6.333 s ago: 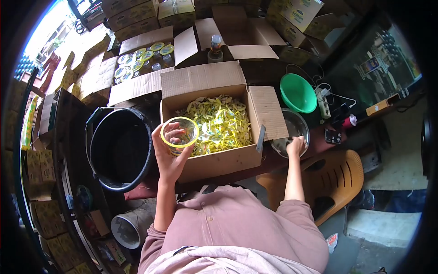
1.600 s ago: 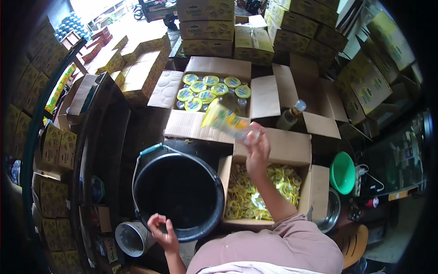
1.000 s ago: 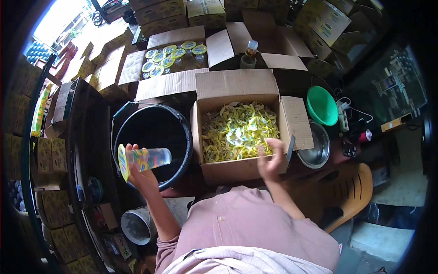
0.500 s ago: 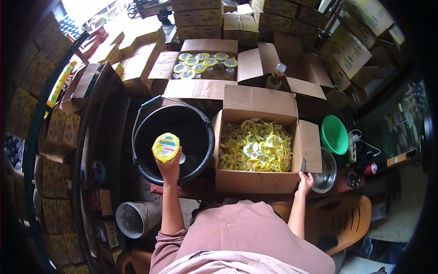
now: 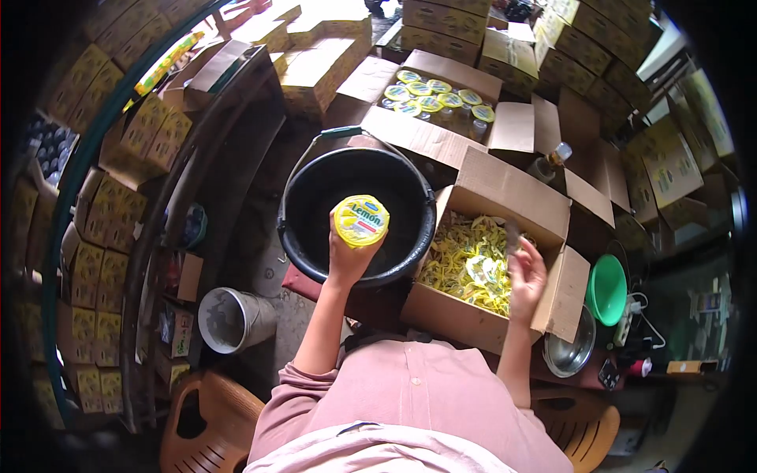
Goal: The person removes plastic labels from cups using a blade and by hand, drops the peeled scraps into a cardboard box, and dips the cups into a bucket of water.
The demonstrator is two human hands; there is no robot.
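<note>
Over the black bucket (image 5: 293,246), my left hand (image 5: 349,256) is wrapped round a cup with a yellow lemon lid (image 5: 361,221), the lid facing up toward me. My right hand (image 5: 527,280) is raised above the right side of an open carton (image 5: 453,319), with its fingers around a small dark flat blade (image 5: 512,236). The carton holds a heap of yellow lid scraps and strips (image 5: 465,264). The cup's lower part is hidden behind my left hand.
Behind stands an open carton of yellow-lidded cups (image 5: 430,103), with a bottle (image 5: 550,162) beside it. At right are a green basin (image 5: 605,290) and a metal bowl (image 5: 569,347). A white pail (image 5: 235,319) and orange chairs (image 5: 206,426) are lower down.
The view has swung, shifting the bucket and cartons rightward. My right hand has risen from the carton's front corner, where the blade was, to above the scraps. My left hand still holds the cup.
</note>
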